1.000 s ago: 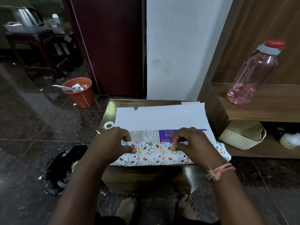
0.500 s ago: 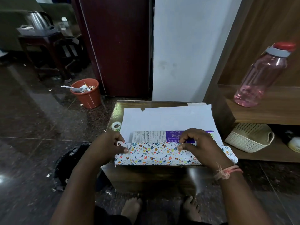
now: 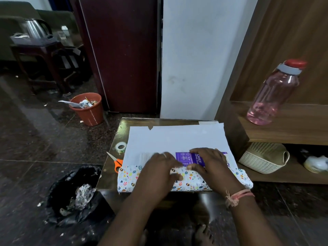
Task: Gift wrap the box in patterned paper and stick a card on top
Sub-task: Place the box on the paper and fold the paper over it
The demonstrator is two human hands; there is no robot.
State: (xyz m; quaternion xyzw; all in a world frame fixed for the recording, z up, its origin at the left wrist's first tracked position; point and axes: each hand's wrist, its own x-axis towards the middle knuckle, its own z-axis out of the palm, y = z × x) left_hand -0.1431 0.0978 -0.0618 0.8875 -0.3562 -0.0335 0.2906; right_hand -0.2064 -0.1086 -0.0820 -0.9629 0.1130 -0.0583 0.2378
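Both hands — left hand (image 3: 158, 167), right hand (image 3: 207, 162) — pressed the patterned paper (image 3: 127, 180) flap onto the box (image 3: 188, 158), its long axis lying left–right.

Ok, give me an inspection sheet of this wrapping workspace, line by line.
Surface: small glossy table, mostly covered by paper.
Job's things: patterned paper, its white back spread out beyond the box; its near edge is folded up over the box, whose purple label shows. No card seen.
Clutter: tape roll and orange scissors at the table's left edge.
Hands: left hand and right hand press the fold onto the box.
Cables: nothing seen.
Surroundings: orange bin, black trash bag, pink bottle on a shelf, basket below it.
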